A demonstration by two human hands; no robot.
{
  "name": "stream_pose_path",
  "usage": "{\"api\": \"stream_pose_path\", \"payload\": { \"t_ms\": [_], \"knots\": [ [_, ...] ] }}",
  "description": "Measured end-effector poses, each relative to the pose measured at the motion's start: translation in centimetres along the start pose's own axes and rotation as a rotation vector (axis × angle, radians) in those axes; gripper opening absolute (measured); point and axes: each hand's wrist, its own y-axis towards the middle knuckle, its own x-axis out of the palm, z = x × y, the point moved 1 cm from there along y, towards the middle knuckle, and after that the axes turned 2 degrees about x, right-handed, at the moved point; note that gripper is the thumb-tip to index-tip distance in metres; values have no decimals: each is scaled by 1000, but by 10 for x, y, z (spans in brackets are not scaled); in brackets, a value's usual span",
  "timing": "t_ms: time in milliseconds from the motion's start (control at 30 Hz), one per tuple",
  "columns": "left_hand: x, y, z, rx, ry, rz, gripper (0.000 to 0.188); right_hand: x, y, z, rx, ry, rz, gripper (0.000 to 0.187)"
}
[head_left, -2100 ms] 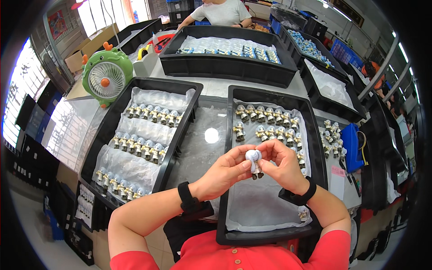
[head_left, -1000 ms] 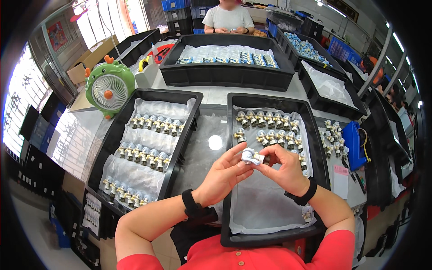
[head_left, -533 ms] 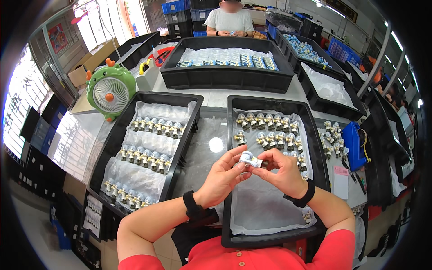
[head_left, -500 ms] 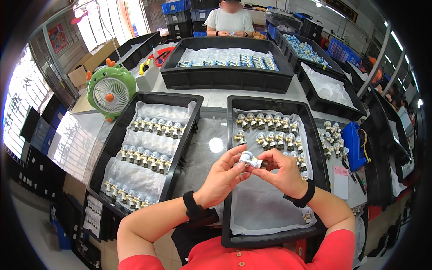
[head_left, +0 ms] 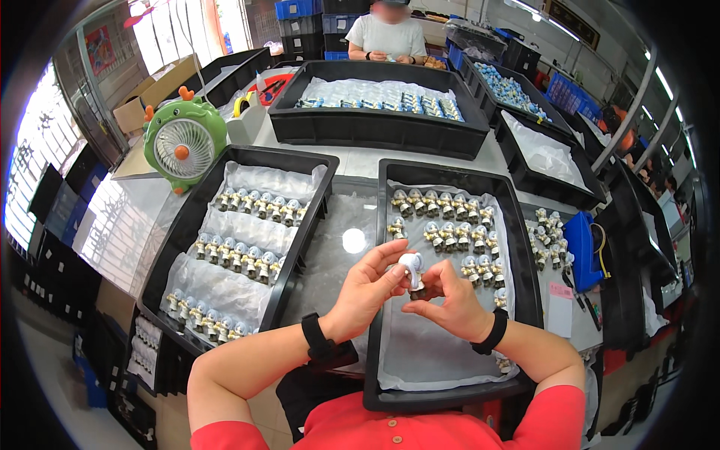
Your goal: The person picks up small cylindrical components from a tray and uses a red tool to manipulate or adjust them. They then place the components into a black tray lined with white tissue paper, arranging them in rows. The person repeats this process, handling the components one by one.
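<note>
Currently, I see the figurine [head_left: 411, 262] in the middle of the frame, its pale-blue-and-white head up and its dark feet down, raised above the left edge of the right-hand tray [head_left: 442, 402]. The grip of the left hand [head_left: 364, 291] pinches it between thumb and fingers around the head and upper body. Beside its feet, I have the right hand [head_left: 459, 301] with forefinger and thumb curved apart; whether they touch the figurine, I cannot tell. Each wrist wears a black band [head_left: 494, 331].

Below the hands, I make out white lining paper [head_left: 427, 349] in the tray, with rows of similar figurines standing toward its far end and right side. At left, the other black tray [head_left: 279, 304] carries three rows on crumpled paper. Both trays rest on the bench [head_left: 352, 159]. Right of centre, I find a loose cluster of figurines [head_left: 550, 238], a blue box [head_left: 579, 251] and a pink-and-white paper [head_left: 559, 309]. A green fan [head_left: 184, 146] stands at upper left. At the top of the frame, a co-worker [head_left: 386, 39] in a pale shirt sits behind a large black tray [head_left: 375, 133].
</note>
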Motion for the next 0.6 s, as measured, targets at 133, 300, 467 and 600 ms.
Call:
{"api": "stream_pose_path", "payload": {
  "t_ms": [133, 300, 467, 600],
  "knots": [
    [-1, 0, -1, 0, 6, -3, 42, 0, 0, -1, -1, -18, 8, 50],
    [0, -1, 1, 0, 12, -11, 42, -1, 0, -2, 3, -53, 0, 50],
    [0, -1, 3, -15, 7, -4, 43, -2, 1, -5, 6, -18, 23, 51],
    [-1, 0, 1, -17, -17, 3, 42, -1, -1, 1, -4, 61, 59, 55]
  ]
}}
